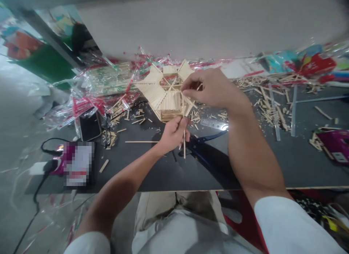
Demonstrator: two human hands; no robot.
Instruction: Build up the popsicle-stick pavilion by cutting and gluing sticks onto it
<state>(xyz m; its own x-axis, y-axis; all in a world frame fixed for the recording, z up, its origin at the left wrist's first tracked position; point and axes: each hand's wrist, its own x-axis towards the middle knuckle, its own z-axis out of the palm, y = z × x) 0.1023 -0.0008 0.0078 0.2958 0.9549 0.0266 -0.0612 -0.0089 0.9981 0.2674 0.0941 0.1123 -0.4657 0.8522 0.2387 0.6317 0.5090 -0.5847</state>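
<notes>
A small model building (170,101) made of pale wooden sticks, with flared roof panels and an open middle, stands on the dark table. At its front, my left hand (174,132) is closed around a thin wooden stick (184,150) that points toward me. My right hand (205,87) is over the right side of the roof, thumb and forefinger pinched at what looks like the far end of the same stick. Another long stick (141,141) lies on the table left of my left hand. Dark-handled cutters (209,155) rest beneath and right of my hands.
Cut stick pieces (268,108) lie scattered right and left. A clear ruler (214,123) is behind the cutters. Plastic wrapping with bundled sticks (109,79) sits back left. A black phone (89,126), cables and a blurred-out device (79,165) occupy the left side. A pale wall rises behind.
</notes>
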